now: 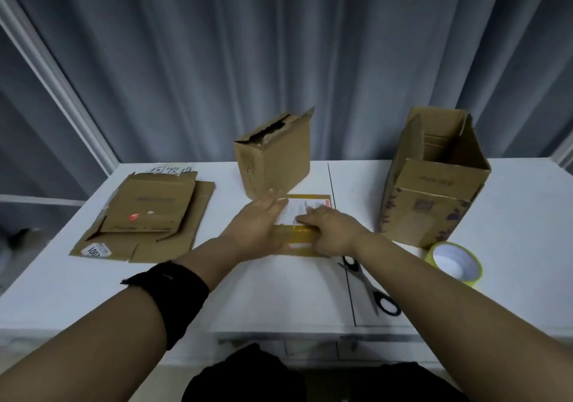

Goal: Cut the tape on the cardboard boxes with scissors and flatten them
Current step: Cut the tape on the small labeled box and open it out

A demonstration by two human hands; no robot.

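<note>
A small flat cardboard box [313, 201] with a white label and yellow tape lies at the table's middle. My left hand [259, 220] lies on its left part with fingers straight, pressing down. My right hand [330, 231] presses on its right front part, fingers bent over the tape band. Black-handled scissors [370, 287] lie on the table to the right of my right forearm, in nobody's grip. An upright box with a torn top [274, 156] stands behind the flat one. A taller open box [434, 181] stands at the right.
A pile of flattened cardboard [145, 215] lies at the left of the white table [93, 290], beside a handwritten paper sign [169, 169]. A roll of yellow tape [454, 262] sits at the right front. Grey curtains hang behind the table.
</note>
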